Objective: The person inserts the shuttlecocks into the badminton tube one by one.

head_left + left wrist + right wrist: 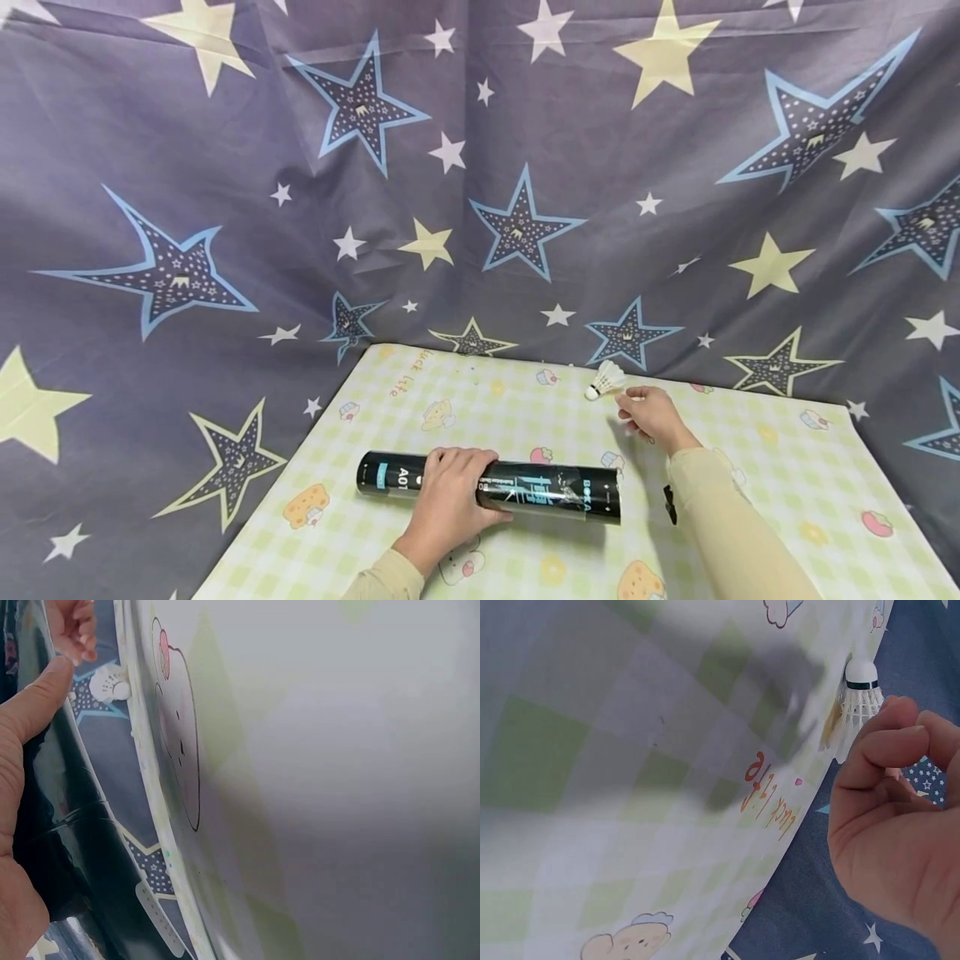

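A long black shuttlecock tube with blue and white print lies sideways over the near part of the table. My left hand grips it from above near its middle, and the left wrist view shows the thumb along its glossy side. Farther back, a white shuttlecock with a dark band rests on its side by the table's back edge. Just to its right is my right hand, fingers loosely curled and nothing in them. In the right wrist view the fingertips overlap the feather end of the shuttlecock.
A green-and-white checked cloth with cartoon prints covers the table. Behind and on both sides hangs a dark curtain patterned with stars. A small black piece shows beside the right sleeve.
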Motion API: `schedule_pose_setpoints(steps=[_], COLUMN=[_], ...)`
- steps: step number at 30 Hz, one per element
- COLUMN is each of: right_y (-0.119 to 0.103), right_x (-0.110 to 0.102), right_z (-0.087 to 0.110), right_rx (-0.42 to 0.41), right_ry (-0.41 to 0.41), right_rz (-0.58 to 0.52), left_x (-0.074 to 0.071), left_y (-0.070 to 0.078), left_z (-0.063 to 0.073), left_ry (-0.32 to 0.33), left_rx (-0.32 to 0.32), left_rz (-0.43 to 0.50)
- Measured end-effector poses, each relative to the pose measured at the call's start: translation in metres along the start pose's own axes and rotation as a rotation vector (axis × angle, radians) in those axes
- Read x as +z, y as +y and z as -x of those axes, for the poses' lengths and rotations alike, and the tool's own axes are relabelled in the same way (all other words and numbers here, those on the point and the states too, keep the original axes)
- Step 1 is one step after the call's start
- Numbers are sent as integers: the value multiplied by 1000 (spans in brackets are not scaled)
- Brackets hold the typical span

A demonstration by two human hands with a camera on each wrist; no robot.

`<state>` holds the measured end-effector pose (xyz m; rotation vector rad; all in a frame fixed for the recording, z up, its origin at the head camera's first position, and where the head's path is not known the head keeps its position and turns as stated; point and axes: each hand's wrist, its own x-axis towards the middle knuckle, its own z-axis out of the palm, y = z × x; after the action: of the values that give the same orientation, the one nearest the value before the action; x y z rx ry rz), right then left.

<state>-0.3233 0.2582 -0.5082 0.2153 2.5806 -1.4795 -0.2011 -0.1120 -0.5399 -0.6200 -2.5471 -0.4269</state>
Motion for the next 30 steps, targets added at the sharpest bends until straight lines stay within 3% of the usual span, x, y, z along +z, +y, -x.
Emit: schedule_pose_setpoints(steps=[16, 26, 30], right_y=[-20, -16, -13], right_x=[-2, 3, 8], right_z=[-12, -20, -24], right_rx=[29, 72, 50], right_ry=[14, -73, -80], right_rz=[-14, -70, -33], left_x=[-1, -1, -2], left_y=[-1, 2, 1], left_z=[2, 2, 2], left_ry=[26, -2, 0], left_rx=[24, 14, 13], left_rz=[-19, -23, -23])
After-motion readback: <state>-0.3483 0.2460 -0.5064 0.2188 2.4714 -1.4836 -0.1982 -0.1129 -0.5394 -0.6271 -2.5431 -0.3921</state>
